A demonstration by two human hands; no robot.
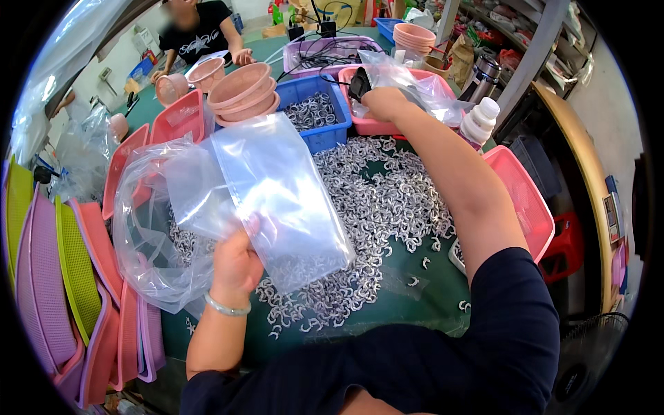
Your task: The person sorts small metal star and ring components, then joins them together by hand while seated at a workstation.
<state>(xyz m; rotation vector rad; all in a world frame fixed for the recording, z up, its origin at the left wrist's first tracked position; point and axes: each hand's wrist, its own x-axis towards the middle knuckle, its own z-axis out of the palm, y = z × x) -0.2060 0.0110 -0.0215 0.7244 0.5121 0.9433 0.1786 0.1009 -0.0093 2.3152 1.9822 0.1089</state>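
My left hand (238,259) is closed on clear plastic bags (287,200), flat and shiny, held up over the table. A larger crumpled clear bag (162,277) hangs beside that wrist. My right arm stretches over the table, and my right hand (385,104) is at the pink basket (366,128) at the back. Its fingers are curled next to a black object (359,84) with a cable; whether they grip it is hidden. Clear plastic bags (432,93) lie in that basket. Many small curved silver metal pieces (387,187) cover the green table (436,297) between my arms.
A blue basket (318,142) holds grey rings. Stacked pink bowls (242,93) stand left of it. White bottle (481,119) and steel flask (482,77) are at the right. Colored baskets (48,277) are stacked at the left edge. A person (197,34) sits across the table.
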